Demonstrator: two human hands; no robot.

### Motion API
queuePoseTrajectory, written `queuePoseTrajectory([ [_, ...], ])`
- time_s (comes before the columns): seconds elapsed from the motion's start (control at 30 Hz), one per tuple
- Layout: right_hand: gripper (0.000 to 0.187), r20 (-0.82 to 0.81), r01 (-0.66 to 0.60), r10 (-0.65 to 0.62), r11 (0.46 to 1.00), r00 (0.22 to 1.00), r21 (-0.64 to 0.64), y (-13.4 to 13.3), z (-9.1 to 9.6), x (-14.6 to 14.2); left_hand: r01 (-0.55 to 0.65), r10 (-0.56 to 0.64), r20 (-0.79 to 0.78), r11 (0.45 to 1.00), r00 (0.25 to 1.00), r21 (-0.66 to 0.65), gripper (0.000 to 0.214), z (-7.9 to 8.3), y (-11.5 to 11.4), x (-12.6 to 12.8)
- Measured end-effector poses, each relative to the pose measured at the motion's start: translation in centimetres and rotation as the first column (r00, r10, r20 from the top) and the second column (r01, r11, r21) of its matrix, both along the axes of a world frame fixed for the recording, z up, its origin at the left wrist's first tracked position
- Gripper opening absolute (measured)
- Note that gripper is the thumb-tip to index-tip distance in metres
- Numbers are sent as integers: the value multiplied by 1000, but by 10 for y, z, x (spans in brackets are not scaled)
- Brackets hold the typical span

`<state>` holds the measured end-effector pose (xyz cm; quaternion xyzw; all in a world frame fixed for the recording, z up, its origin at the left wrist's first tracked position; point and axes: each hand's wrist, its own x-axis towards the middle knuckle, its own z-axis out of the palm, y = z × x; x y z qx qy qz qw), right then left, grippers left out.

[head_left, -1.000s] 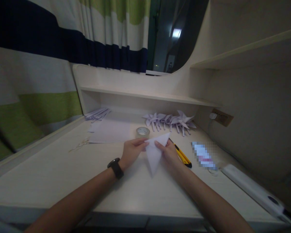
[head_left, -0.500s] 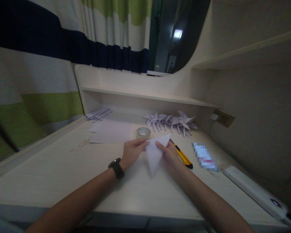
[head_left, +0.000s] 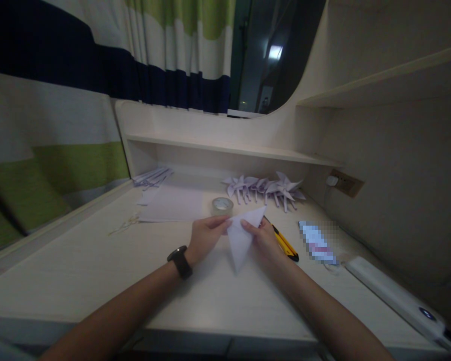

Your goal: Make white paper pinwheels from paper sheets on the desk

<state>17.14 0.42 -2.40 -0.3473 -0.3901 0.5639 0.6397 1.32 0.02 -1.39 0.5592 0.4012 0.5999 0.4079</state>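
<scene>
A folded sheet of white paper [head_left: 241, 241], triangular with one point hanging down and another rising to the right, is held above the desk between both hands. My left hand [head_left: 206, 238] pinches its upper left corner between thumb and fingers. On the other side, my right hand [head_left: 265, 238] grips it, thumb flat on the front and fingers hidden behind. A roll of clear tape [head_left: 222, 204] lies just beyond the paper. Beside my right hand rests a yellow and black utility knife [head_left: 285, 244], partly covered by that hand.
Several paper pinwheels [head_left: 265, 186] lie at the back under the shelf [head_left: 225, 145]. White sheets [head_left: 175, 200] and narrow paper strips [head_left: 153, 176] are at the back left, with thin pale pieces [head_left: 124, 223] nearby. A phone [head_left: 317, 242] and a long white device [head_left: 394, 293] occupy the right.
Almost nothing differs. The paper's lower tip has shifted very slightly, and both hands keep the same hold on it.
</scene>
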Motion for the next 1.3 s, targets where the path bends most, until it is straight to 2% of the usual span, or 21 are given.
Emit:
queuePoseTrajectory([
  [0.37, 44, -20, -20, 20, 1000, 1000, 2, -1, 0, 1, -18, 19, -45, 1000, 999, 17, 16, 2, -2, 0],
  [0.6, 30, 13, 26, -26, 999, 1000, -24, 9, 8, 18, -12, 13, -36, 999, 999, 35, 17, -2, 1, 0],
  [0.8, 27, 36, 58, -58, 998, 998, -10, 7, 16, 23, -42, 44, -44, 998, 998, 44, 19, -4, -4, 1],
  [1.0, 24, -19, 110, -109, 990, 994, 84, 1, 35, 28, -99, 105, -62, 991, 993, 92, 18, -4, -5, -1],
  [1.13, 22, 4, 129, -131, 979, 991, 158, 0, 46, 37, -125, 134, -79, 986, 988, 110, 18, -4, -2, -4],
  [1.3, 27, 58, 136, -147, 976, 987, 170, 3, 45, 42, -156, 173, -93, 974, 981, 165, 17, -4, 0, -7],
])
